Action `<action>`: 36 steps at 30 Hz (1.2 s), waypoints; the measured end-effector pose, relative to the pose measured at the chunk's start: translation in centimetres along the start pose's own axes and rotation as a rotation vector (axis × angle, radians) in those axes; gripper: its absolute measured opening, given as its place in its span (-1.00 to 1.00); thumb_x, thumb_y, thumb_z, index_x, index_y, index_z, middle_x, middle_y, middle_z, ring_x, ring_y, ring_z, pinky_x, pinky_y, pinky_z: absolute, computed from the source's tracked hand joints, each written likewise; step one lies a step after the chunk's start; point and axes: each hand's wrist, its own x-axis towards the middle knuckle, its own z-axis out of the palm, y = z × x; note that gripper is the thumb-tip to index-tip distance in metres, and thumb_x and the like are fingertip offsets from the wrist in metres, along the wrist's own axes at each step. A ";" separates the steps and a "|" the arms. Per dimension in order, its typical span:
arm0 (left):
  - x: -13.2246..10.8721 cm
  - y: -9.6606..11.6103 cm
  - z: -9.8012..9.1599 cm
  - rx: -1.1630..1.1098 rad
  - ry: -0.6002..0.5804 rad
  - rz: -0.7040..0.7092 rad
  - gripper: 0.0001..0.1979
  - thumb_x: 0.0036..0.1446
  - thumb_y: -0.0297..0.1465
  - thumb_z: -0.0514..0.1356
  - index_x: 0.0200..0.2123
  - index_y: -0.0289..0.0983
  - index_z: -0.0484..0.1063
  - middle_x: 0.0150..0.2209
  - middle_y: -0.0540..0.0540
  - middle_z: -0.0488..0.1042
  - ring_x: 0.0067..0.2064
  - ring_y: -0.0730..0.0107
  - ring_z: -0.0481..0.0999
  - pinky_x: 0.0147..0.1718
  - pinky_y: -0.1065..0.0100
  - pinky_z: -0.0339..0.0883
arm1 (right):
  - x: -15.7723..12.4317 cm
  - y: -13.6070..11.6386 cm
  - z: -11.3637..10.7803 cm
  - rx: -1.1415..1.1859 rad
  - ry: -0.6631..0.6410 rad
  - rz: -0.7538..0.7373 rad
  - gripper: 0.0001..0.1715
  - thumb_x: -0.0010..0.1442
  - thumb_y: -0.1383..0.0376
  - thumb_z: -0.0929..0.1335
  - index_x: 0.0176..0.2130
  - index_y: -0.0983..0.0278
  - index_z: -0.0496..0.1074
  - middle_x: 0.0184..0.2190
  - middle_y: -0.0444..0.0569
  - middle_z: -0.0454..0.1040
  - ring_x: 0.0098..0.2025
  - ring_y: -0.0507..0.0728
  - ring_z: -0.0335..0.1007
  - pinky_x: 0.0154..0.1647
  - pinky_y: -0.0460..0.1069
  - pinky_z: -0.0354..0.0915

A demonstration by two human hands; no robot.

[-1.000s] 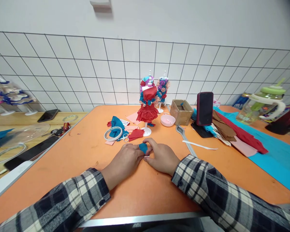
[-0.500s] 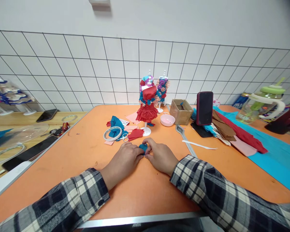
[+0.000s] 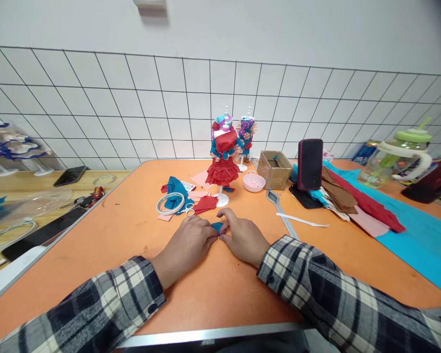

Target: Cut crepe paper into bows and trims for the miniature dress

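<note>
Between my fingertips, low over the orange table point(image 3: 206, 294), is a small teal piece of crepe paper or cloth point(image 3: 217, 226). My left hand point(image 3: 191, 242) pinches it from the left, and my right hand point(image 3: 244, 238) pinches it from the right; fingers cover most of the piece. Just beyond stands a small dress form in a ruffled red dress point(image 3: 223, 169) with teal bows. To the left of its base lie scissors point(image 3: 189, 210), a roll of tape point(image 3: 158, 205), a crumpled teal piece point(image 3: 175, 186) and red scraps point(image 3: 206, 204).
Behind are a second dress form point(image 3: 247, 130), a pink bowl point(image 3: 254, 183) and a cardboard box point(image 3: 274, 170). On the right stand an upright phone point(image 3: 310, 164), a white strip point(image 3: 303, 220), coloured sheets point(image 3: 419, 245) and a jug point(image 3: 380, 164). A wooden side table point(image 3: 121, 177) adjoins on the left.
Less of the teal piece shows between my fingers, and it looks flatter, as if folded down. My hands have hardly moved; the whole view has shifted slightly.
</note>
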 end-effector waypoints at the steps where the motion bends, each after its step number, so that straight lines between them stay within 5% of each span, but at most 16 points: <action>1: 0.0 0.1 -0.1 0.002 -0.011 -0.021 -0.79 0.23 -0.39 0.11 -0.28 -0.20 0.58 -0.41 -0.11 0.53 -0.29 0.27 0.48 -0.22 0.25 0.24 | 0.0 0.0 0.0 0.002 0.000 -0.001 -0.49 0.11 0.41 0.35 0.02 0.15 0.14 -0.34 -0.21 0.53 -0.30 0.10 0.44 -0.36 -0.06 0.07; 7: 0.2 0.2 -0.1 0.020 -0.076 -0.072 -0.78 0.24 -0.40 0.11 -0.26 -0.19 0.58 -0.40 -0.11 0.54 -0.30 0.24 0.49 -0.23 0.22 0.22 | 0.0 0.0 0.3 -0.004 0.004 -0.024 -0.52 0.12 0.40 0.35 0.00 0.14 0.15 -0.34 -0.22 0.53 -0.30 0.09 0.43 -0.37 -0.07 0.06; 15: -0.1 -0.2 0.2 -0.004 0.020 -0.005 -0.77 0.24 -0.36 0.11 -0.31 -0.18 0.59 -0.40 -0.11 0.52 -0.27 0.27 0.47 -0.18 0.23 0.20 | -0.1 0.0 0.2 0.005 0.009 -0.015 -0.45 0.12 0.40 0.35 0.05 0.15 0.10 -0.27 -0.18 0.52 -0.28 0.09 0.44 -0.35 -0.06 0.08; 22: 0.1 0.1 0.0 0.016 -0.067 -0.086 -0.77 0.24 -0.41 0.10 -0.27 -0.21 0.58 -0.39 -0.12 0.55 -0.32 0.26 0.49 -0.24 0.24 0.20 | 0.0 -0.1 0.1 -0.036 -0.004 -0.002 -0.49 0.14 0.37 0.34 0.05 0.16 0.12 -0.35 -0.18 0.52 -0.31 0.10 0.45 -0.39 -0.06 0.05; 27: 0.1 0.2 -0.1 0.047 -0.040 -0.030 -0.78 0.23 -0.39 0.12 -0.27 -0.16 0.60 -0.35 -0.11 0.55 -0.26 0.24 0.48 -0.23 0.23 0.20 | -0.2 -0.1 0.1 -0.057 0.022 -0.050 -0.47 0.12 0.40 0.34 0.04 0.16 0.14 -0.17 -0.13 0.51 -0.23 0.10 0.45 -0.37 -0.06 0.06; 36: 0.2 0.1 0.1 -0.005 -0.054 -0.106 -0.81 0.22 -0.38 0.13 -0.27 -0.22 0.57 -0.40 -0.11 0.56 -0.31 0.24 0.49 -0.25 0.24 0.22 | 0.0 -0.1 0.1 -0.051 -0.001 -0.025 -0.49 0.14 0.39 0.34 0.04 0.15 0.13 -0.33 -0.21 0.53 -0.32 0.09 0.45 -0.42 -0.07 0.03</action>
